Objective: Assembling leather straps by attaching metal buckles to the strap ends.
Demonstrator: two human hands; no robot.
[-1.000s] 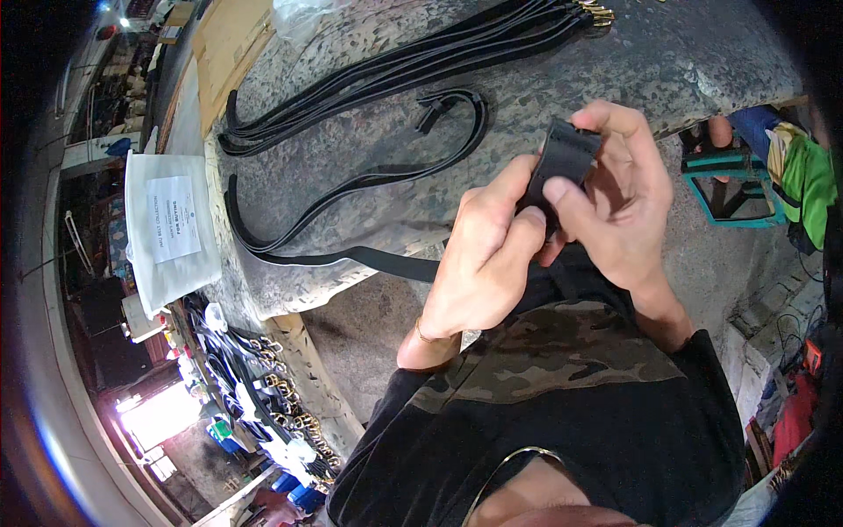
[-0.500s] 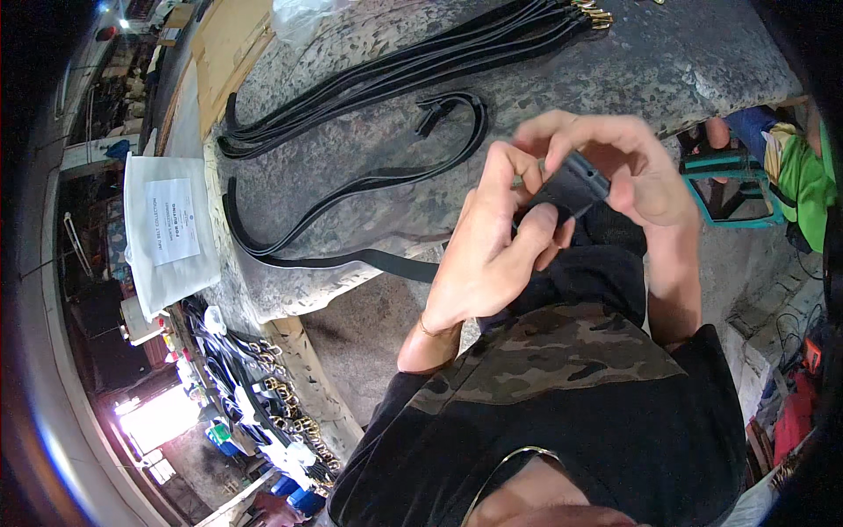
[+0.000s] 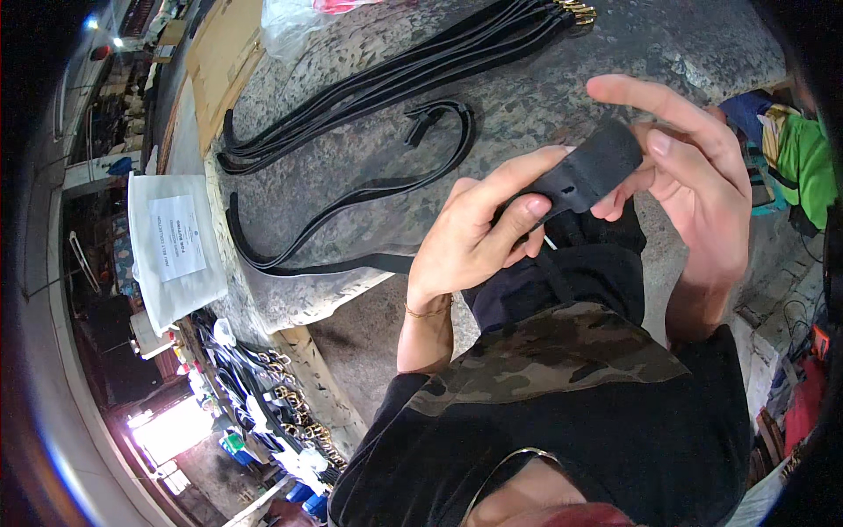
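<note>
My left hand (image 3: 479, 220) grips a black belt strap (image 3: 597, 167) in front of my body, its thumb pressed on the strap's face. The strap's broad end points up and right, with a small dark slot beside the thumb. My right hand (image 3: 698, 171) is close beside that end, its index finger stretched out and its other fingers apart. Whether those fingers touch the strap's edge is hard to tell. A black strap length (image 3: 386, 263) emerges left of my left wrist and reaches the table, where it curves back in a long loop; the join is hidden behind my hand.
Several black straps with brass-coloured ends (image 3: 395, 79) lie bundled across the grey mottled table (image 3: 527, 88). Beside them is a clear plastic bag (image 3: 294, 31). A white labelled bag (image 3: 176, 246) hangs at the left edge. Buckled belts (image 3: 281, 395) pile at lower left; green cloth (image 3: 803, 158) is at right.
The strap's folded end has opened out, and its slot now shows. My right hand has moved right, its fingers spreading. My left hand keeps its grip, slightly further left.
</note>
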